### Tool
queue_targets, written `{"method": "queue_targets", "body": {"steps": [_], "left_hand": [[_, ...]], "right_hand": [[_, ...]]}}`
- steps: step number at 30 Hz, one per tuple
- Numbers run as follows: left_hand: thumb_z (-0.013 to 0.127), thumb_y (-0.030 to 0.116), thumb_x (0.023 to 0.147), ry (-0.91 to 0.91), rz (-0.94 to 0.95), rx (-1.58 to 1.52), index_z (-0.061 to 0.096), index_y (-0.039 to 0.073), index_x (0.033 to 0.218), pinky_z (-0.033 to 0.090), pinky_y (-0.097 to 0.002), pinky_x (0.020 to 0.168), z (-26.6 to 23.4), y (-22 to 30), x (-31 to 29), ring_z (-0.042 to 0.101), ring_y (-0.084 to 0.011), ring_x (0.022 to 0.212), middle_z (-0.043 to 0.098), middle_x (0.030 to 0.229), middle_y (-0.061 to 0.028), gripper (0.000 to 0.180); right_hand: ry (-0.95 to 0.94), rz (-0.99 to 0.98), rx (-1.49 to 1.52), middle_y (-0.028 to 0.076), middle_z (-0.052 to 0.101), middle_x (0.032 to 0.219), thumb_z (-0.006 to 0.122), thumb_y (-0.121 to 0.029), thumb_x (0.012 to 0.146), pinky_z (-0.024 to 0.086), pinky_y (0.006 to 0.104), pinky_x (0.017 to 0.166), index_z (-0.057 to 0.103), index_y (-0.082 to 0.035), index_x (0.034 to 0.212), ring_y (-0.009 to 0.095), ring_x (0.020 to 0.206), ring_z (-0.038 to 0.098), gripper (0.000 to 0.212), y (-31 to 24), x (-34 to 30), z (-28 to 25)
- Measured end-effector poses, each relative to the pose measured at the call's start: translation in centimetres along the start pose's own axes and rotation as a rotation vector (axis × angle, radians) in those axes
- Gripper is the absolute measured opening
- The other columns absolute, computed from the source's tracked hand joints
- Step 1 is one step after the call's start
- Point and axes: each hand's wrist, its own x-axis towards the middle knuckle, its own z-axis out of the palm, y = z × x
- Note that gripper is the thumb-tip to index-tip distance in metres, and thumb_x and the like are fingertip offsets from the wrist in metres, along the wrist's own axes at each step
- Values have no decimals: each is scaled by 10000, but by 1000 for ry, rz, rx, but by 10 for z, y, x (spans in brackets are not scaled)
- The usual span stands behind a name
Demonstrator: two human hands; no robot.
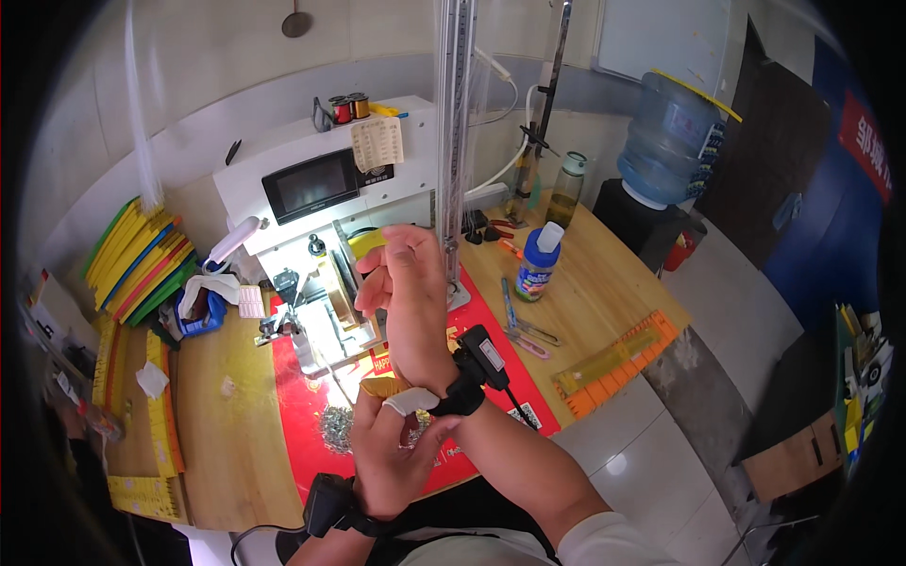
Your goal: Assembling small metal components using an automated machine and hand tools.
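My left hand [387, 457], low over the red mat [307, 424], has its thumb and fingers closed at the black strap [460, 398] on my right wrist. A yellow cover and a white cover [411, 401] sit on two of its fingers. My right hand [408, 283] is raised in front of the brightly lit work area of a white machine [250, 179]. Its fingers are loosely bent and apart, with nothing in them. Both wrists carry small black boxes. Beside my left hand, a pile of small shiny metal bits [337, 429] lies on the mat, partly hidden.
To the right on the wooden table [604, 274] stand a blue bottle [538, 264] and a drink bottle [566, 193], with tweezers [533, 332] and an orange-edged tray [618, 363]. Stacked coloured trays [142, 259] and a blue box [203, 316] are at the left. A clear upright column [453, 123] rises behind my right hand.
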Motion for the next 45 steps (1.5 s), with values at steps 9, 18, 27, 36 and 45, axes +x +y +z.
{"method": "queue_targets", "body": {"steps": [9, 18, 27, 36, 45], "left_hand": [[869, 34, 794, 6, -93, -305, 578, 17, 1192, 585, -307, 725, 5, -36, -5, 640, -230, 943, 514, 1205, -145, 494], [841, 76, 811, -148, 82, 63, 680, -5, 1093, 519, -299, 556, -8, -18, 4, 647, -198, 606, 648, 798, -103, 335], [843, 59, 765, -115, 182, 110, 692, 2, 1040, 548, -309, 559, -3, -14, -5, 710, -225, 626, 666, 722, -101, 318], [835, 107, 766, -99, 147, -179, 704, 43, 1020, 571, -352, 638, -4, -35, -23, 730, -281, 700, 704, 807, -123, 293], [866, 174, 798, -153, -70, -269, 653, 46, 1216, 574, -383, 862, 2, -37, -49, 738, -266, 974, 722, 1047, -136, 487]], "right_hand": [[67, 142, 506, 97, 633, 919, 538, -265, 1057, 472, 309, 616, 530, -76, 1205, 168, 654, 578, 240, -14, 6, -8], [45, 441, 985, 85, 648, 899, 518, -252, 1058, 461, 291, 647, 632, -47, 1058, 151, 709, 562, 235, -4, 15, -30], [-239, -530, -639, 62, 593, 773, 492, -263, 1073, 465, 312, 559, 540, -64, 1126, 170, 586, 556, 212, -20, 7, 2], [-387, 575, 1116, 63, 622, 742, 469, -364, 1102, 393, 255, 510, 612, -56, 1043, 121, 560, 489, 345, -51, -1, 34], [-481, -134, -17, 29, 584, 726, 480, -299, 1096, 428, 234, 552, 613, -32, 919, 74, 606, 530, 347, -59, -31, 42]]}}
